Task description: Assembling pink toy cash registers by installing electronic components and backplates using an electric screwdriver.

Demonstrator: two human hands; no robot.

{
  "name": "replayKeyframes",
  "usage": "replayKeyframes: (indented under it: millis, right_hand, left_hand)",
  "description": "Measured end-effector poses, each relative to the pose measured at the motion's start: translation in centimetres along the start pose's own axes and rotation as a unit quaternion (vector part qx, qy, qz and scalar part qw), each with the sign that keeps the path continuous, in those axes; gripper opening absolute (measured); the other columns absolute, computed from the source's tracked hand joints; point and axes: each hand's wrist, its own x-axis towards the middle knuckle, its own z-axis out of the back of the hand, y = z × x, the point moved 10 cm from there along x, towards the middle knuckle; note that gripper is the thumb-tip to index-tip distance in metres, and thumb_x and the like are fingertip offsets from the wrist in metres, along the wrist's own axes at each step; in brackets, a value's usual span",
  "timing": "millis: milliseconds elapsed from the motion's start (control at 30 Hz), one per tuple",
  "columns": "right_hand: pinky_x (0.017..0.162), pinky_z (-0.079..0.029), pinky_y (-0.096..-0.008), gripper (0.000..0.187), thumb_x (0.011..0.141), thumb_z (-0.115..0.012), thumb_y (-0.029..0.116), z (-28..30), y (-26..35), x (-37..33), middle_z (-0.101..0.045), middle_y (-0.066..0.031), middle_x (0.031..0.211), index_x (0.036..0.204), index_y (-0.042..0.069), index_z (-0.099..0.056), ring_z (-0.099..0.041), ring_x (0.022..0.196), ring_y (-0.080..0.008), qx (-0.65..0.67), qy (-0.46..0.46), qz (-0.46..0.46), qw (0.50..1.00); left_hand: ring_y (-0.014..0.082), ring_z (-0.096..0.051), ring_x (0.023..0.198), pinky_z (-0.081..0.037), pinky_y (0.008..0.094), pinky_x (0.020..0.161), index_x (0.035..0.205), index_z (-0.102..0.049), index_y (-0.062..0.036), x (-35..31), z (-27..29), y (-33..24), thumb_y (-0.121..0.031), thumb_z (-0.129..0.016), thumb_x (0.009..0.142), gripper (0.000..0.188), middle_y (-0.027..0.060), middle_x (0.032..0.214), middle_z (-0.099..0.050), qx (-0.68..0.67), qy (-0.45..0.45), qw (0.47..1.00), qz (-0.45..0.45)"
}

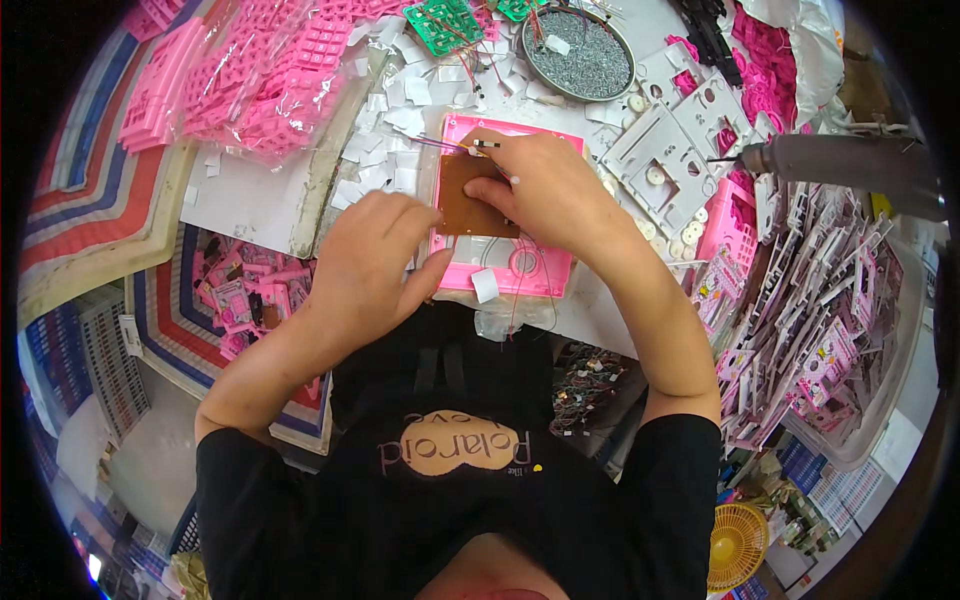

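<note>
In front of me lies a pink plastic housing [555, 275] with a brown circuit board [478, 212] in its upper left part. My right hand [545, 185] grips the board at its far side, thumb on its face and index finger at the far edge. Thin wires and a small white connector [487, 144] show beside that index finger. My left hand [372, 255] is at the housing's left edge, thumb and fingers apart, fingertips close to the board. A pink ring [524, 261] and a white paper square [484, 286] lie at the housing's near side.
Bagged pink parts [265, 80] lie at the back left, near scattered white paper squares [385, 150]. A round tray of small screws [578, 55] stands behind the housing. White plastic frames [670, 150] and a dark power screwdriver [840, 172] are right, above a bin of strips [800, 330].
</note>
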Motion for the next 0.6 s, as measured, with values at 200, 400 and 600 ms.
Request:
replayKeyframes:
  millis: [200, 400, 600]
  right_hand:
    - [0.083, -0.053, -0.0449, 0.073, 0.075, -0.086, 0.023, 6.6, 1.9, -2.8, -0.070, -0.0169, 0.101, 0.135, 0.002, -0.051, -0.066, 0.098, -0.0370, -0.127, -0.275, -0.031, 0.953]
    - [0.102, -0.047, -0.0455, 0.046, 0.083, -0.073, 0.019, 0.2, 5.3, -7.1, -0.063, -0.0196, 0.129, 0.121, -0.004, -0.065, -0.057, 0.123, -0.0349, -0.115, -0.159, 0.084, 0.977]
    - [0.108, -0.041, -0.0501, 0.047, 0.086, -0.064, 0.023, -0.8, 5.3, -6.5, -0.062, -0.0212, 0.135, 0.123, -0.008, -0.065, -0.055, 0.128, -0.0355, -0.132, -0.087, 0.072, 0.985]
  left_hand:
    - [0.0264, -0.054, 0.131, -0.034, 0.0515, 0.111, 0.123, -0.064, -0.0032, 0.0, -1.9, -1.7, -0.034, -0.079, 0.079, 0.056, 0.0118, 0.129, -0.062, 0.132, 0.089, 0.982, -0.102]
    - [0.0259, -0.054, 0.132, -0.038, 0.0489, 0.107, 0.125, -0.062, -0.0018, 0.2, -2.5, -1.8, -0.038, -0.079, 0.079, 0.061, 0.0113, 0.131, -0.061, 0.144, 0.115, 0.978, -0.099]
    - [0.0286, -0.059, 0.122, -0.048, 0.0422, 0.090, 0.128, -0.061, -0.0019, 1.5, -2.9, -2.0, -0.035, -0.078, 0.079, 0.061, 0.0120, 0.124, -0.064, 0.132, 0.213, 0.965, -0.083]
